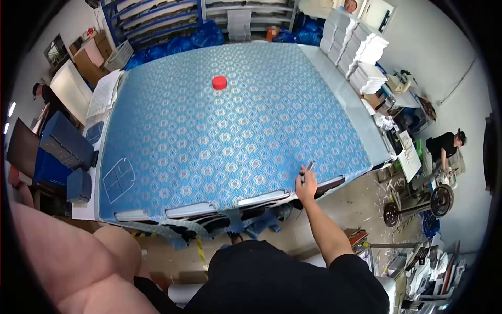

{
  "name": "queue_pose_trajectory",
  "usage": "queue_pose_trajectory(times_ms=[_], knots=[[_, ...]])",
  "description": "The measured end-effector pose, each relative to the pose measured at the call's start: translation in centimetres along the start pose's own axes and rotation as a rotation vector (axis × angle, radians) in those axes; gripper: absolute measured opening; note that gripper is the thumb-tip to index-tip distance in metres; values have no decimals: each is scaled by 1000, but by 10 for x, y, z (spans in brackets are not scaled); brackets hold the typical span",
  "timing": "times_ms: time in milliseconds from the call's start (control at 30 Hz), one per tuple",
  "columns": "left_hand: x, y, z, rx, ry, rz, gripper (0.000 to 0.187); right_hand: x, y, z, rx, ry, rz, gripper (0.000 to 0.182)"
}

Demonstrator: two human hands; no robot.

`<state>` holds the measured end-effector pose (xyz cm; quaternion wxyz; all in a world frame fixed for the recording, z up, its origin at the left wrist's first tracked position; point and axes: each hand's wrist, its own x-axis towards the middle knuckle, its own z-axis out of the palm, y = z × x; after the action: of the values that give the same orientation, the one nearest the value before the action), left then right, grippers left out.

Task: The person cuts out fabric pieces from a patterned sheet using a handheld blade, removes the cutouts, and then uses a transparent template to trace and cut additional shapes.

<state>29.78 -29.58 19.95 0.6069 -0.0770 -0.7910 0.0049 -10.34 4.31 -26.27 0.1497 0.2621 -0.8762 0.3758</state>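
My right hand is closed around a slim silver pen-like tool, just above the near right part of the fabric. Blue fabric with a pale flower pattern covers the large table. Several cut-outs open along its near edge, and loose strips hang below them. A white-lined shape with a cross inside shows on the fabric at the left. Farther back sits a red round block. Bare skin of my left arm, very close to the camera, fills the lower left; the fingers of my left hand cannot be made out.
White stacked sheets stand on the right table edge. Dark blue stacked pieces are at the left. Shelves and blue bags line the back. One person works at the right; others show at left and back.
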Motion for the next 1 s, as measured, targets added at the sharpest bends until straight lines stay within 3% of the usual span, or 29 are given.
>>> queue_pose_trajectory(times_ms=[167, 233, 267, 333, 367, 467, 533, 667, 733, 767, 867, 1000], knots=[[56, 35, 74, 25, 47, 93, 77, 2, -12, -7, 3, 6, 3, 18], [48, 14, 53, 30, 38, 121, 77, 6, -10, -9, 4, 31, -23, 18], [29, 3, 55, -10, -122, 63, 70, 2, -10, -7, 10, 23, -52, 19], [-36, -15, 107, -76, -32, -206, 73, 3, -3, -9, -32, -15, 1, 20], [-69, -27, 111, -7, -219, -394, 68, -1, -6, -7, -36, -77, 64, 20], [-185, -46, 126, 143, -561, -894, 64, 1, -5, -2, 26, -13, -93, 20], [-273, -53, 122, 95, -578, -1166, 66, 5, 3, -2, 1, -27, -100, 19], [-369, -56, 121, 183, -744, -1202, 69, 14, 3, -3, 105, -41, 103, 16], [-378, -68, 142, 186, -807, -1146, 71, 25, -16, -3, 38, -67, 376, 20], [-382, -74, 153, 197, -865, -1088, 73, 21, -6, 7, -50, -7, 181, 25], [-375, -99, 200, 71, -972, -1091, 78, 28, -32, 11, -231, -53, 117, 28], [-365, -129, 302, -126, -1149, -865, 81, 21, -16, 11, -283, -93, 90, 56]])
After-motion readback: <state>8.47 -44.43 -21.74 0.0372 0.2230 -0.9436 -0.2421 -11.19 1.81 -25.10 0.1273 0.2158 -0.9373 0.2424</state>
